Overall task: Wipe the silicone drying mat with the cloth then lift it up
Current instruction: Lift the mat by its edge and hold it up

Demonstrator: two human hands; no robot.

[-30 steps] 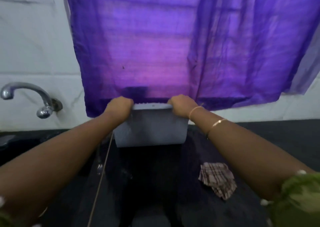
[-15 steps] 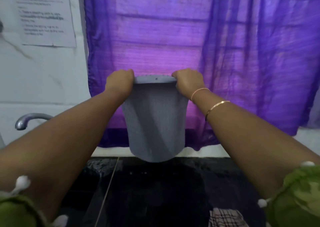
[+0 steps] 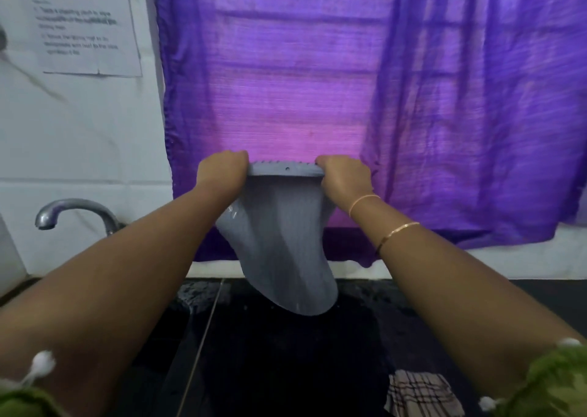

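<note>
The grey silicone drying mat (image 3: 282, 245) hangs in the air in front of the purple curtain, curled inward toward its lower end, which is just above the black counter. My left hand (image 3: 222, 172) grips its top left corner and my right hand (image 3: 344, 178) grips its top right corner. The checked cloth (image 3: 419, 393) lies crumpled on the counter at the lower right, apart from both hands.
A purple curtain (image 3: 381, 99) covers the window behind the mat. A metal tap (image 3: 73, 213) juts from the white wall at the left, with a printed sheet (image 3: 82, 22) taped above it. The black counter (image 3: 286, 353) is wet.
Both hands have raised the mat from near the counter until it hangs free before the curtain. The cloth has stayed on the counter.
</note>
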